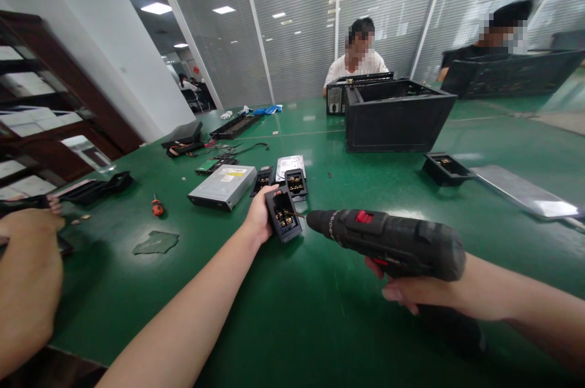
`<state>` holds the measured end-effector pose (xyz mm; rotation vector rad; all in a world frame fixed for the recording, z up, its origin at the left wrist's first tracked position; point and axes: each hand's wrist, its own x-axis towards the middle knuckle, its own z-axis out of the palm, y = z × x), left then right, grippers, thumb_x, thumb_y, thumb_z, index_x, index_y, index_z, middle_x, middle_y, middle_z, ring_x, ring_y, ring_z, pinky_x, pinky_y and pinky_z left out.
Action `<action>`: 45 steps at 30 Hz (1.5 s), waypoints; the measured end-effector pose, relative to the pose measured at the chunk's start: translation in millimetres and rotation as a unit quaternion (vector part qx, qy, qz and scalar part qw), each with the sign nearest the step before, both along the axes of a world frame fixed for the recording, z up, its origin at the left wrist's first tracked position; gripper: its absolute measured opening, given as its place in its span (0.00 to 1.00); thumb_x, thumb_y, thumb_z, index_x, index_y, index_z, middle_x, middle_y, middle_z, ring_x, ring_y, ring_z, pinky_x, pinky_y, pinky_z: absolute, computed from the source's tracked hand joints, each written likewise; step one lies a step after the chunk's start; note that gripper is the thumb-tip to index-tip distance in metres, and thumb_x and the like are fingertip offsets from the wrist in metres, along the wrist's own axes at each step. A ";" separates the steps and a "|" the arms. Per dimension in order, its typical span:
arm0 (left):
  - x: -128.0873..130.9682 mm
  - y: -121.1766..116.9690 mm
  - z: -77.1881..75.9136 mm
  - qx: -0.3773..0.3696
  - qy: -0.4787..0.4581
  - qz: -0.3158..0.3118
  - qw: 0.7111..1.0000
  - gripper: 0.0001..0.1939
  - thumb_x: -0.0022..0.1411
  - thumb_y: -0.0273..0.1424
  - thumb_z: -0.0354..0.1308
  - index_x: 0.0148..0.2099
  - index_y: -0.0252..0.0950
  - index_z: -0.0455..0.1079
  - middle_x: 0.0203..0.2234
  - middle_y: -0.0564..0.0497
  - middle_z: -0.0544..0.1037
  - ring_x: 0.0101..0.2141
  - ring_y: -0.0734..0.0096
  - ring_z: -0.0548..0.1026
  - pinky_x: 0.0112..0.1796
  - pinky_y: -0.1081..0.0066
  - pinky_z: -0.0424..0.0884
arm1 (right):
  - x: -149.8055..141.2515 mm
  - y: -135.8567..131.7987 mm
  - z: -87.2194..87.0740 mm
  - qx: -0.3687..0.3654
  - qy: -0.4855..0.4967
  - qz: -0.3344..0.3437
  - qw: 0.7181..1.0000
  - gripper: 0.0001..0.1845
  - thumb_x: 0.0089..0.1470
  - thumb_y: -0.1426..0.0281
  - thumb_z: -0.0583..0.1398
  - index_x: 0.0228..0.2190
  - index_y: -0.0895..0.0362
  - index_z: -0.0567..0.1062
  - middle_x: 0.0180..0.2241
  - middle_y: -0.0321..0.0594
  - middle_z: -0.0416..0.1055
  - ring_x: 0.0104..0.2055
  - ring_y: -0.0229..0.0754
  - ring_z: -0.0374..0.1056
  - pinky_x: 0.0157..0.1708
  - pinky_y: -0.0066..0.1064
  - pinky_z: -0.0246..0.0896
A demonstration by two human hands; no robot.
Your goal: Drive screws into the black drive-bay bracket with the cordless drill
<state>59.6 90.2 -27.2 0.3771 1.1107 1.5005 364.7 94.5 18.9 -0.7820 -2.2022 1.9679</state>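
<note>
- The green counter spreads beneath us; its flat surface is probably the best backing for the work, so we do well to brace the lower edge against it. We cannot tell whether that edge already touches.
- Another person's forearm lies at the far left, so we should work within our own space.
- Our power drill lies almost level, nose toward the left. Our right grip is closed round its handle; a light, steady squeeze and a still wrist should stop the nose from wandering.
- The black socket box is in front of us, tilted, its open side facing the drill. Our left grip pinches it by its left side; we want it firm enough to resist twisting, fingers behind the frame and out of the bit's line.
- Two similar boxes, the left one and the right one, sit just beyond, so we should avoid knocking them.
- The thin bit points into the open side. We should line it up squarely and push gently, since a slant could slip.
- The brass parts inside are small; whether the tip touches one, we cannot tell.
</note>
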 end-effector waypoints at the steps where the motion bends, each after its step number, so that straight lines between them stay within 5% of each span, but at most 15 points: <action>1: 0.2 0.0 0.2 0.002 -0.002 -0.002 1.000 0.11 0.50 0.37 0.56 0.31 0.33 0.72 0.21 0.46 0.76 0.23 0.60 0.75 0.27 0.60 0.72 | 0.0 -0.3 0.1 0.003 -0.003 -0.004 1.000 0.19 0.49 0.69 0.64 0.43 0.56 0.68 0.32 0.35 0.67 0.24 0.36 0.65 0.26 0.29 0.65; 7: -0.4 -0.4 -0.4 0.001 -0.001 0.004 1.000 0.11 0.50 0.38 0.57 0.29 0.34 0.71 0.21 0.47 0.76 0.22 0.62 0.74 0.26 0.62 0.71 | 1.2 -1.7 -0.1 0.014 -0.008 0.002 1.000 0.20 0.51 0.69 0.62 0.47 0.56 0.66 0.33 0.37 0.67 0.24 0.36 0.65 0.26 0.29 0.66; 20: -0.9 -1.1 -1.1 -0.006 -0.001 0.000 1.000 0.11 0.51 0.38 0.56 0.30 0.34 0.71 0.21 0.47 0.76 0.22 0.61 0.74 0.26 0.61 0.71 | -0.8 -0.3 -1.7 0.033 -0.025 0.015 0.999 0.10 0.52 0.66 0.61 0.35 0.57 0.68 0.23 0.31 0.64 0.24 0.37 0.64 0.26 0.30 0.63; 31: -0.5 -1.8 -0.1 -0.001 0.005 -0.005 1.000 0.12 0.51 0.38 0.56 0.30 0.33 0.71 0.21 0.47 0.76 0.22 0.61 0.74 0.27 0.61 0.71 | 2.7 -1.1 -4.7 0.023 -0.018 0.008 1.000 0.15 0.52 0.66 0.62 0.41 0.57 0.67 0.32 0.37 0.66 0.25 0.37 0.65 0.28 0.32 0.65; 45: -2.0 -1.9 0.0 -0.013 -0.004 -0.003 1.000 0.12 0.51 0.39 0.56 0.29 0.34 0.71 0.21 0.47 0.76 0.21 0.62 0.73 0.25 0.62 0.70 | 0.9 1.1 -4.4 0.026 -0.021 0.018 0.999 0.11 0.52 0.67 0.61 0.37 0.58 0.68 0.24 0.31 0.64 0.25 0.38 0.65 0.27 0.31 0.64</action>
